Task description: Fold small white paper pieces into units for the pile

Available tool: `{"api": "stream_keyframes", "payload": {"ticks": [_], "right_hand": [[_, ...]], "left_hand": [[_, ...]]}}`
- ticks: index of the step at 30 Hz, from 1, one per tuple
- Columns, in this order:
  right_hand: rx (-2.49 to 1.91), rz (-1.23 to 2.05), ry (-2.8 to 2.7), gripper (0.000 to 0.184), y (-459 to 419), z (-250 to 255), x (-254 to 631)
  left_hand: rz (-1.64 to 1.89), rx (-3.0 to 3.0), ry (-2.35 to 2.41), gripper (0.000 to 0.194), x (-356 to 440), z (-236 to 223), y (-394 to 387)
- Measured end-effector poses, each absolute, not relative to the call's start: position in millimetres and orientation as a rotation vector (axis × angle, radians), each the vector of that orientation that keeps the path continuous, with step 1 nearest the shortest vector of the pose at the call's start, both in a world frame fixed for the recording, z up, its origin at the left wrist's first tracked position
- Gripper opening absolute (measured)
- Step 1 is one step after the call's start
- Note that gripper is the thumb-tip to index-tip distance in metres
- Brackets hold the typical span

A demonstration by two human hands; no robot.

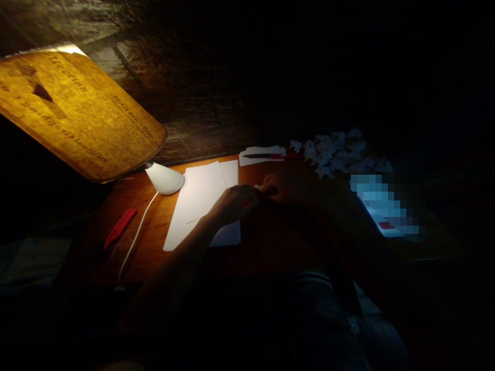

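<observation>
The left hand [232,203] and right hand [279,188] met, their fingers curled shut around a small white paper piece [258,187], half lost in shadow. Just left of the fingers lay white paper sheets [201,196]; beyond them stood a lamp [164,178], while a knife [257,156] and a heap of folded paper [332,152] lay ahead.

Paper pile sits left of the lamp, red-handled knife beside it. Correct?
No: the head view shows the paper pile to the right of the lamp, not the left. The red-handled knife is beside it, as you said.
</observation>
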State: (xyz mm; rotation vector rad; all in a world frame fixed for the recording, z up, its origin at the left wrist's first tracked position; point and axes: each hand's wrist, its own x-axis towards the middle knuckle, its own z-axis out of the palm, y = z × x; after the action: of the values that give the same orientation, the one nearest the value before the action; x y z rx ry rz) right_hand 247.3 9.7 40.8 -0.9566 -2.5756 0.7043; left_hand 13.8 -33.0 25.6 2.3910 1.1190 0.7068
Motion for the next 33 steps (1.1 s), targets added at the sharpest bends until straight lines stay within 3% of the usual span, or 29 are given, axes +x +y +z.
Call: {"api": "stream_keyframes", "payload": {"ticks": [15, 19, 24, 33], "right_hand": [[-1.162, 0.339, -2.735, 0.029, -3, 55, 238], [-1.196, 0.352, -2.727, 0.03, -2, 56, 238], [-1.181, 0.407, -2.675, 0.029, -1, 54, 239], [-1.163, 0.437, -2.648, 0.027, -6, 58, 241]], "left_hand": [[0.666, 2.614, 1.124, 0.016, 14, 22, -33], [0.64, 2.651, 1.172, 0.023, 15, 22, -34], [0.713, 2.665, 1.223, 0.009, 19, 17, -31], [0.77, 2.647, 1.239, 0.016, 21, 15, -30]]}}
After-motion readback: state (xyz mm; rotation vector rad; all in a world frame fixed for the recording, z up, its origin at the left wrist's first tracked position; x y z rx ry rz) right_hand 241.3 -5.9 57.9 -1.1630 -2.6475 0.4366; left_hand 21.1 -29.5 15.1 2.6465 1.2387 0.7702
